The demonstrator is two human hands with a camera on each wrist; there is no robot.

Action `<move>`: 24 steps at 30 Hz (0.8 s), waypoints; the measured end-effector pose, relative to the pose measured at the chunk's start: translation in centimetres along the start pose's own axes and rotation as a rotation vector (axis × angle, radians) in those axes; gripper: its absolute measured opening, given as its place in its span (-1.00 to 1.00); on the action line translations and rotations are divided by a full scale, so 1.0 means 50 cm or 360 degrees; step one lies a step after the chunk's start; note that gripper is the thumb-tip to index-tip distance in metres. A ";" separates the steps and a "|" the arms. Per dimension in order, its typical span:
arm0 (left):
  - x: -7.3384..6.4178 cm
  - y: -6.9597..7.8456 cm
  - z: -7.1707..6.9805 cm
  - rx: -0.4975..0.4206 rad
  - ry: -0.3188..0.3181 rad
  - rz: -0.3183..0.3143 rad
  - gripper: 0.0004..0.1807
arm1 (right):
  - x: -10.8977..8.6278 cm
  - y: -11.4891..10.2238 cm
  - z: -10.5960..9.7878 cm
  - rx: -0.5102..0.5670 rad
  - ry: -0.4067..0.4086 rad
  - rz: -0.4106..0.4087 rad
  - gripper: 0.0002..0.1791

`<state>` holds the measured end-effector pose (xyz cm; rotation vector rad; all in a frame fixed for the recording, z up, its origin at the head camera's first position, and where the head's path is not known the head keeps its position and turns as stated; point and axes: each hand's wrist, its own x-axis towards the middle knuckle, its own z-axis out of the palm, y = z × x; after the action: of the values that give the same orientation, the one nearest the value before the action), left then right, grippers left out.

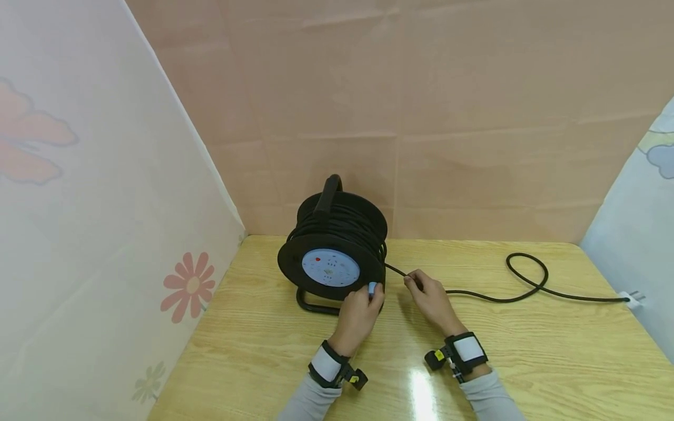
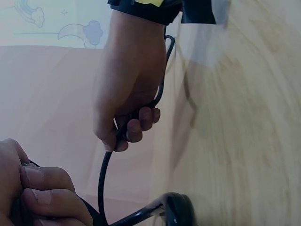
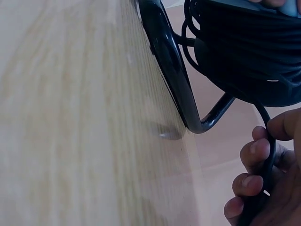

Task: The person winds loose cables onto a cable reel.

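A black cable reel (image 1: 295,263) stands on its tubular frame, with a pale blue socket panel (image 1: 332,268) on its front disc and turns of black cable (image 1: 350,225) around its drum. My left hand (image 1: 358,316) grips the light blue knob (image 1: 372,287) at the disc's lower right edge; its curled fingers show in the left wrist view. To the right of the reel, my right hand (image 1: 433,301) holds the loose length of cable (image 1: 487,298), which runs between thumb and fingers. The right wrist view shows that cable (image 3: 262,113) leaving the underside of the drum.
On the wooden table (image 1: 253,356), the cable crosses itself in a loop at the right and ends in a white plug (image 1: 632,299) near the right edge. A brown sheet (image 1: 474,117) hangs behind the table, and a flowered white sheet (image 1: 105,234) hangs on the left.
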<state>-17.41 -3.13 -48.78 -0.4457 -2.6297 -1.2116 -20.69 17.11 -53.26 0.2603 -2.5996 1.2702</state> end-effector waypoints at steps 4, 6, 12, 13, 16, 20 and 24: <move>-0.003 -0.011 0.005 -0.0009 -0.0016 -0.0018 -0.51 | 0.001 -0.002 -0.001 0.0008 -0.0042 0.0014 -0.56; -0.004 -0.016 0.007 -0.0011 -0.0010 -0.0013 -0.50 | 0.001 -0.005 -0.002 0.0015 -0.0052 0.0021 -0.56; -0.010 -0.027 0.007 -0.0005 -0.0043 -0.0031 -0.48 | 0.002 -0.007 -0.001 0.0009 -0.0052 0.0009 -0.59; -0.011 -0.029 0.008 -0.0004 -0.0053 -0.0039 -0.48 | 0.002 -0.007 -0.001 0.0009 -0.0052 0.0010 -0.60; -0.014 -0.038 0.010 0.0014 -0.0069 -0.0062 -0.47 | 0.001 -0.006 0.001 0.0014 -0.0057 0.0009 -0.61; -0.018 -0.051 0.009 0.0071 -0.0076 -0.0088 -0.46 | 0.000 -0.008 0.004 0.0006 -0.0078 0.0011 -0.61; -0.021 -0.060 0.007 0.0084 -0.0082 -0.0097 -0.46 | 0.000 -0.008 0.007 -0.0009 -0.0090 0.0003 -0.62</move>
<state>-17.55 -4.89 -51.44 -0.3949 -2.7305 -1.1606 -20.64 16.60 -53.17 0.2965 -2.6510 1.2736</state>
